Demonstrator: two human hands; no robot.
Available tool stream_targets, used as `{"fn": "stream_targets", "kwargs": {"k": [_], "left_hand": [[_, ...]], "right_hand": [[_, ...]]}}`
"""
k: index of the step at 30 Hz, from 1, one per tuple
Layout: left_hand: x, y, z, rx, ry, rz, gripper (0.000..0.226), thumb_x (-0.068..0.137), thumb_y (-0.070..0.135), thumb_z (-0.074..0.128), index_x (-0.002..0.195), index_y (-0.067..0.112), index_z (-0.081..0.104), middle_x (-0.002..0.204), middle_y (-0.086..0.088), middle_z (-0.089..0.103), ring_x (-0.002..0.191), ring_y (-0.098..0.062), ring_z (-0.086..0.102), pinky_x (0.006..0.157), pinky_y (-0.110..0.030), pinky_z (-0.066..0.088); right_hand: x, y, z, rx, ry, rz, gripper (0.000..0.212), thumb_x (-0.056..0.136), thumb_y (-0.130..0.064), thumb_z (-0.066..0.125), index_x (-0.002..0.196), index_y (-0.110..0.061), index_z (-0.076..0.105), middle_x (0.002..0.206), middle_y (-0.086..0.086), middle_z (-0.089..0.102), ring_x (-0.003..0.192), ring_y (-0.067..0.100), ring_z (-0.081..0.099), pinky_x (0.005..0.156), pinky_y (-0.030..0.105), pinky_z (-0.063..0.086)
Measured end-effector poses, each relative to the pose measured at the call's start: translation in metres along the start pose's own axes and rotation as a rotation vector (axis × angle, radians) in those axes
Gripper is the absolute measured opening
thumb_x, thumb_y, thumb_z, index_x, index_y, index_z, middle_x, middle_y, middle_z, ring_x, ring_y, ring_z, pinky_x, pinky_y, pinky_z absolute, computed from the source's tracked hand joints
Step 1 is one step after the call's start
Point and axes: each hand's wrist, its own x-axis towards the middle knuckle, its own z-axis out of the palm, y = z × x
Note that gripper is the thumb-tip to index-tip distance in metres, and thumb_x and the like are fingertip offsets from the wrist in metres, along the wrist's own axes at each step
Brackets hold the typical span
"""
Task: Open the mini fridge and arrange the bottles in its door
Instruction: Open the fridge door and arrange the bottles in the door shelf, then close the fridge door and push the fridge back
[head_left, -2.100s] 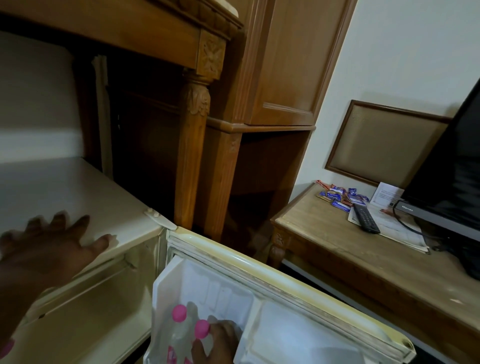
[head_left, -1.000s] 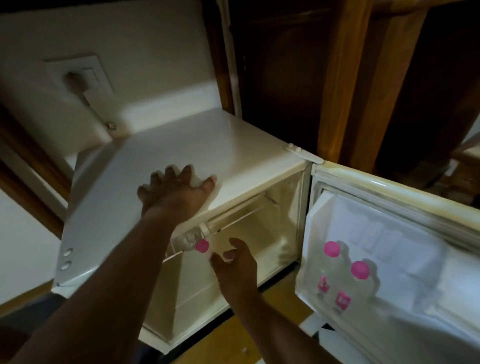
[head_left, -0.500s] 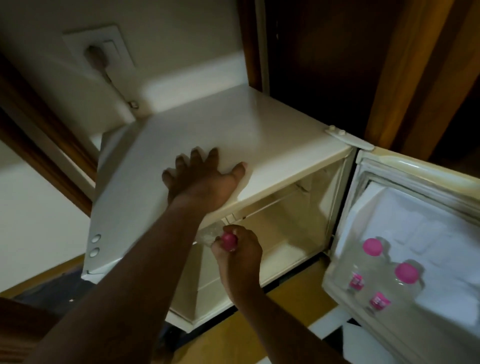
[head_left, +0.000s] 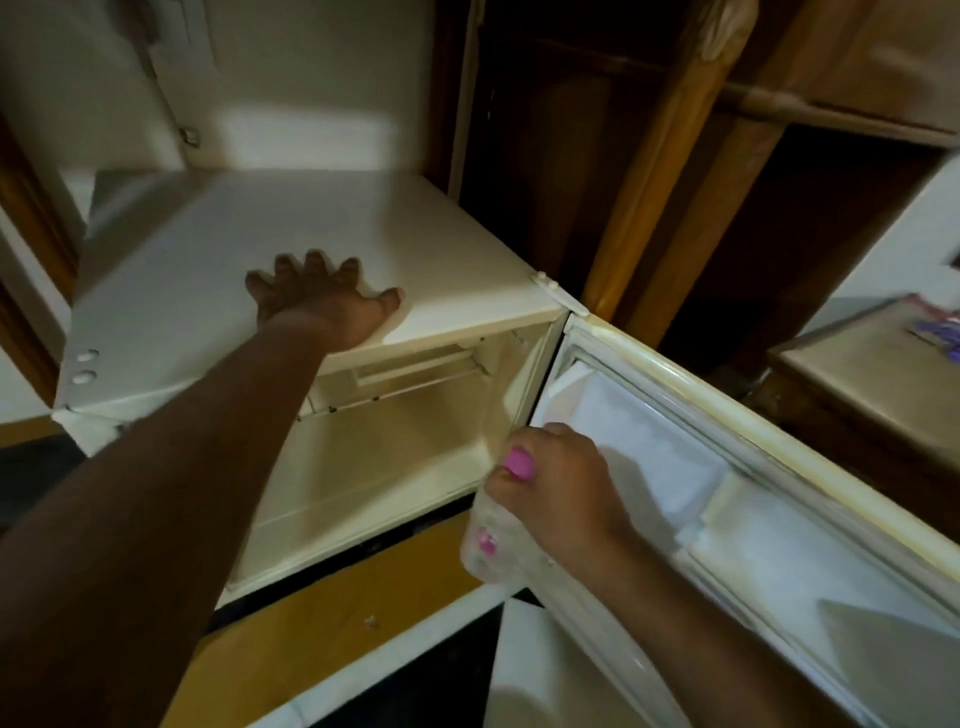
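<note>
The cream mini fridge (head_left: 291, 228) stands open, its door (head_left: 727, 415) swung out to the right. My left hand (head_left: 322, 301) lies flat on the fridge top, fingers spread. My right hand (head_left: 561, 488) is closed around the neck of a clear plastic bottle (head_left: 488, 545) with a pink cap and pink label. I hold it at the hinge side of the door's inner face, just outside the cabinet opening. My right arm hides the lower door shelf, and no other bottles are in sight.
The fridge cabinet (head_left: 395, 457) shows bare cream walls and a small upper compartment. Dark wooden furniture with a carved post (head_left: 670, 156) stands behind the door. A wooden desk (head_left: 872, 374) is at right. A yellow and white tiled floor (head_left: 332, 623) lies below.
My right hand has carried the pink-capped bottle from the cabinet opening rightwards to the door. The view has swung right, and the two bottles in the door are now hidden. My left hand stays put.
</note>
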Motion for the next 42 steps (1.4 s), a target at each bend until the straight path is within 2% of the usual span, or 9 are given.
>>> {"fn": "stream_targets", "kwargs": {"k": [2, 5, 8, 11, 25, 32, 35, 39, 42], "left_hand": [[-0.003, -0.002, 0.0, 0.002, 0.006, 0.013, 0.086, 0.086, 0.083, 0.021, 0.155, 0.031, 0.03, 0.16, -0.013, 0.029, 0.146, -0.041, 0.024, 0.113, -0.057, 0.023], [-0.006, -0.004, 0.0, -0.006, 0.009, 0.025, 0.087, 0.086, 0.083, 0.021, 0.155, 0.031, 0.031, 0.162, -0.012, 0.027, 0.147, -0.04, 0.023, 0.114, -0.054, 0.021], [-0.007, -0.003, 0.0, -0.011, 0.002, 0.029, 0.088, 0.086, 0.083, 0.021, 0.155, 0.029, 0.031, 0.164, -0.012, 0.025, 0.148, -0.041, 0.021, 0.116, -0.054, 0.02], [-0.008, -0.004, -0.001, -0.018, 0.0, 0.026, 0.089, 0.087, 0.082, 0.021, 0.157, 0.028, 0.029, 0.165, -0.013, 0.023, 0.149, -0.042, 0.019, 0.118, -0.056, 0.018], [-0.015, -0.005, -0.003, -0.026, 0.023, 0.046, 0.083, 0.088, 0.079, 0.024, 0.151, 0.026, 0.037, 0.157, -0.015, 0.032, 0.145, -0.041, 0.026, 0.116, -0.055, 0.021], [-0.016, -0.005, -0.005, -0.043, 0.015, 0.047, 0.083, 0.089, 0.079, 0.024, 0.152, 0.027, 0.036, 0.159, -0.015, 0.031, 0.146, -0.041, 0.025, 0.117, -0.056, 0.021], [-0.017, -0.004, -0.006, -0.036, 0.027, 0.053, 0.083, 0.088, 0.08, 0.024, 0.151, 0.027, 0.037, 0.156, -0.014, 0.034, 0.143, -0.04, 0.028, 0.115, -0.054, 0.023], [-0.018, -0.004, -0.007, -0.036, 0.019, 0.081, 0.083, 0.088, 0.08, 0.022, 0.149, 0.026, 0.04, 0.152, -0.014, 0.038, 0.139, -0.04, 0.033, 0.112, -0.052, 0.028], [-0.009, -0.001, 0.0, -0.02, 0.075, 0.067, 0.086, 0.085, 0.084, 0.018, 0.149, 0.03, 0.038, 0.153, -0.011, 0.038, 0.138, -0.038, 0.035, 0.109, -0.049, 0.03]], "right_hand": [[-0.01, 0.011, -0.019, -0.286, -0.113, 0.007, 0.035, 0.085, -0.035, 0.059, 0.059, -0.023, 0.039, 0.065, -0.005, 0.039, 0.067, 0.019, 0.05, 0.053, 0.025, 0.033], [-0.017, 0.026, -0.039, -0.52, -0.176, 0.073, 0.022, 0.09, -0.031, 0.053, 0.075, -0.014, 0.052, 0.078, 0.004, 0.052, 0.073, 0.023, 0.059, 0.066, 0.029, 0.049], [-0.018, 0.037, -0.049, -0.62, -0.243, 0.198, 0.016, 0.091, -0.022, 0.055, 0.078, -0.013, 0.051, 0.09, 0.007, 0.056, 0.08, 0.023, 0.059, 0.077, 0.032, 0.053], [-0.018, 0.046, -0.04, -0.778, -0.347, 0.155, 0.015, 0.09, -0.012, 0.058, 0.104, -0.008, 0.061, 0.109, 0.01, 0.061, 0.098, 0.024, 0.062, 0.087, 0.032, 0.052], [-0.032, 0.072, 0.019, -0.732, -0.335, 0.417, 0.023, 0.094, -0.022, 0.059, 0.114, -0.012, 0.061, 0.117, 0.004, 0.066, 0.107, 0.017, 0.062, 0.098, 0.029, 0.047], [-0.031, 0.073, 0.014, -0.777, -0.357, 0.365, 0.025, 0.094, -0.025, 0.059, 0.117, -0.014, 0.058, 0.117, 0.003, 0.064, 0.106, 0.018, 0.062, 0.099, 0.03, 0.046], [-0.036, 0.067, -0.002, -0.842, -0.278, 0.248, 0.03, 0.089, -0.027, 0.066, 0.114, -0.012, 0.059, 0.114, 0.006, 0.064, 0.101, 0.019, 0.063, 0.089, 0.032, 0.053], [-0.046, 0.077, -0.047, -0.756, 0.142, -0.09, 0.041, 0.064, -0.03, 0.088, 0.092, -0.005, 0.07, 0.087, 0.015, 0.071, 0.069, 0.027, 0.07, 0.058, 0.037, 0.061], [-0.039, 0.099, -0.088, -0.703, 0.249, 0.132, 0.053, 0.084, -0.049, 0.062, 0.122, -0.013, 0.057, 0.12, 0.015, 0.063, 0.102, 0.035, 0.062, 0.08, 0.047, 0.055]]}}
